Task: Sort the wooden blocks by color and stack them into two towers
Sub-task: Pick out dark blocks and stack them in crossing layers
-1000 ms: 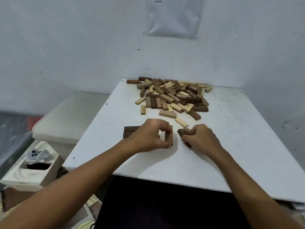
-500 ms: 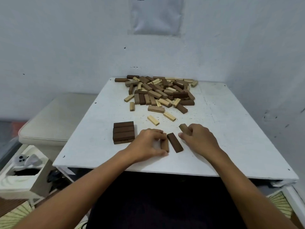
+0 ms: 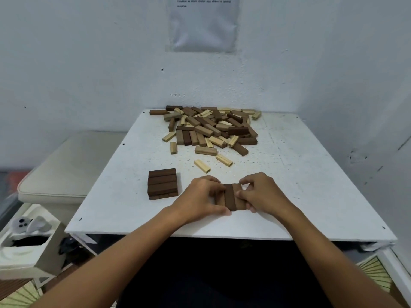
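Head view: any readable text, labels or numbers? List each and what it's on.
White paper sheet taped to the wall: a few lines of small dark print along its top edge, too small and blurred to read; no word can be quoted with confidence.
Brown and pale wooden blocks in the pile: no markings visible.
Stacked dark brown blocks: no markings visible.
White table: only specks, no text.

The white bench [image 3: 300, 174] fills the middle of the frame. A mixed block pile [image 3: 211, 130] lies at its upper centre. A dark stack [image 3: 162, 183] sits left of centre.
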A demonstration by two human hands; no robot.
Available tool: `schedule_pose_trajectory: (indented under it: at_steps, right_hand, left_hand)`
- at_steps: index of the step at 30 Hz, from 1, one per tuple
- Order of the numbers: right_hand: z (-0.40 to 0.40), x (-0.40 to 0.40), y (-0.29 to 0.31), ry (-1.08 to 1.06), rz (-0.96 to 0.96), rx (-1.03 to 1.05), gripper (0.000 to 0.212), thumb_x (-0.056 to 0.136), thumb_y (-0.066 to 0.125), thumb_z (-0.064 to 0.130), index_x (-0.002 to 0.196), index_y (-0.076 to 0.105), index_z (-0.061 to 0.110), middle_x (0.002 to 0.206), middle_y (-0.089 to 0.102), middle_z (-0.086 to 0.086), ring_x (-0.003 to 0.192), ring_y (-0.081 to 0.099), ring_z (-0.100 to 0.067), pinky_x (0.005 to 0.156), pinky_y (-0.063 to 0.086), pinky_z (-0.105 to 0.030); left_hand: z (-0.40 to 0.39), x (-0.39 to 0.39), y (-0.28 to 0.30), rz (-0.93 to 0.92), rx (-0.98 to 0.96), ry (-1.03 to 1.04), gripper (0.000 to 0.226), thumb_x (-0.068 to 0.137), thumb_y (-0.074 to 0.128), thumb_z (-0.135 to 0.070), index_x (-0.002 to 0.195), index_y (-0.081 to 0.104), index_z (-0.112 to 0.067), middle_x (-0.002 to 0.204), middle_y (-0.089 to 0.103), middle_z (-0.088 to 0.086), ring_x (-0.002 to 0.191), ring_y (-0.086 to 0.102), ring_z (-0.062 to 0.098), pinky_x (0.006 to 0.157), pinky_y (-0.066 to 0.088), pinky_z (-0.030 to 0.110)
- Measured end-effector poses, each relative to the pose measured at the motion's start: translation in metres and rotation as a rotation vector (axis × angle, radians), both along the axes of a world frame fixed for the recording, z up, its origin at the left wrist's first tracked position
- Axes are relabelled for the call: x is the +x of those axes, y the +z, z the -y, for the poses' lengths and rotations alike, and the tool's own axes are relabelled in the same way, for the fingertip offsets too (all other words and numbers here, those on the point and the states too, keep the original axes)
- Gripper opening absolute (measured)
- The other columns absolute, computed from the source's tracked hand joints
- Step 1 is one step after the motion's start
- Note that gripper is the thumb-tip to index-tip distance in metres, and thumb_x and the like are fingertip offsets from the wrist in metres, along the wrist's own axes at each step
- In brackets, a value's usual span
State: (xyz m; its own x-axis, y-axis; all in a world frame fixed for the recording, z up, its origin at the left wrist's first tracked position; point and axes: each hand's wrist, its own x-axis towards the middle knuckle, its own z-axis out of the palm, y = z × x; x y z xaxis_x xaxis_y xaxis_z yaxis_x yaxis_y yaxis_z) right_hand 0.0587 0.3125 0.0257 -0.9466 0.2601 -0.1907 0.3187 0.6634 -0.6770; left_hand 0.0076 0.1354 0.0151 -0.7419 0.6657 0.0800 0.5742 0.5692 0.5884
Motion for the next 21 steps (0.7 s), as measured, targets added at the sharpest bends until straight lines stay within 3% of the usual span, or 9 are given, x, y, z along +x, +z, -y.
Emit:
schedule_pose_trajectory:
  at_steps: [4, 9, 11, 13, 15, 18, 21]
  right_hand:
    - [0.003, 0.005, 0.000, 0.007, 0.021, -0.049, 0.038, 0.084, 0.071, 0.021, 0.119, 0.061, 0.011, 0.068, 0.071, -0.012, 0.060, 0.070, -0.026, 0.077, 0.058, -0.040]
    - [0.010, 0.012, 0.000, 0.033, 0.036, -0.093, 0.042, 0.081, 0.075, 0.022, 0.120, 0.061, 0.011, 0.066, 0.072, -0.008, 0.055, 0.069, -0.019, 0.075, 0.059, -0.034]
    - [0.010, 0.014, 0.003, 0.059, 0.016, -0.042, 0.046, 0.079, 0.077, 0.028, 0.122, 0.062, 0.016, 0.079, 0.068, -0.001, 0.062, 0.064, -0.012, 0.065, 0.053, -0.027]
    - [0.006, 0.016, 0.005, 0.131, -0.036, 0.075, 0.050, 0.078, 0.077, 0.033, 0.125, 0.061, 0.025, 0.099, 0.060, 0.004, 0.078, 0.055, -0.005, 0.066, 0.042, -0.019]
    - [-0.002, 0.018, 0.006, 0.228, -0.077, 0.064, 0.056, 0.076, 0.079, 0.034, 0.128, 0.058, 0.033, 0.122, 0.054, 0.008, 0.095, 0.053, -0.004, 0.077, 0.042, -0.018]
    - [-0.013, 0.023, 0.003, 0.374, -0.005, 0.071, 0.073, 0.074, 0.082, 0.039, 0.138, 0.047, 0.038, 0.142, 0.038, 0.017, 0.129, 0.035, -0.005, 0.106, 0.034, -0.030]
    - [-0.016, 0.024, -0.007, 0.408, -0.008, 0.087, 0.085, 0.070, 0.083, 0.045, 0.143, 0.039, 0.042, 0.140, 0.037, 0.019, 0.125, 0.029, 0.002, 0.103, 0.029, -0.025]
  left_hand:
    - [0.010, -0.002, -0.002, -0.012, -0.019, -0.031, 0.070, 0.064, 0.087, -0.044, 0.124, 0.064, -0.016, 0.122, 0.062, -0.001, 0.096, 0.050, 0.008, 0.084, 0.041, 0.023]
    - [0.024, -0.007, -0.007, 0.015, -0.048, -0.063, 0.079, 0.059, 0.084, -0.058, 0.126, 0.063, -0.021, 0.124, 0.060, -0.006, 0.108, 0.046, 0.006, 0.091, 0.041, 0.027]
    - [0.027, -0.006, -0.007, 0.016, -0.053, -0.077, 0.088, 0.055, 0.078, -0.067, 0.129, 0.061, -0.022, 0.129, 0.057, -0.008, 0.118, 0.042, 0.006, 0.098, 0.038, 0.027]
    - [0.028, -0.005, -0.007, 0.021, -0.032, -0.077, 0.093, 0.056, 0.080, -0.066, 0.135, 0.054, -0.024, 0.135, 0.052, -0.009, 0.126, 0.038, 0.005, 0.103, 0.034, 0.027]
    - [0.029, -0.005, -0.007, 0.047, -0.007, -0.073, 0.093, 0.061, 0.085, -0.055, 0.141, 0.047, -0.028, 0.135, 0.050, -0.010, 0.126, 0.037, 0.003, 0.103, 0.034, 0.026]
    - [0.031, -0.004, -0.010, 0.068, 0.027, -0.069, 0.093, 0.064, 0.087, -0.046, 0.144, 0.041, -0.031, 0.126, 0.052, -0.015, 0.122, 0.042, 0.001, 0.102, 0.038, 0.025]
    - [0.030, -0.004, -0.013, 0.064, 0.046, -0.066, 0.093, 0.065, 0.087, -0.043, 0.144, 0.040, -0.031, 0.121, 0.054, -0.022, 0.121, 0.043, -0.001, 0.100, 0.039, 0.024]
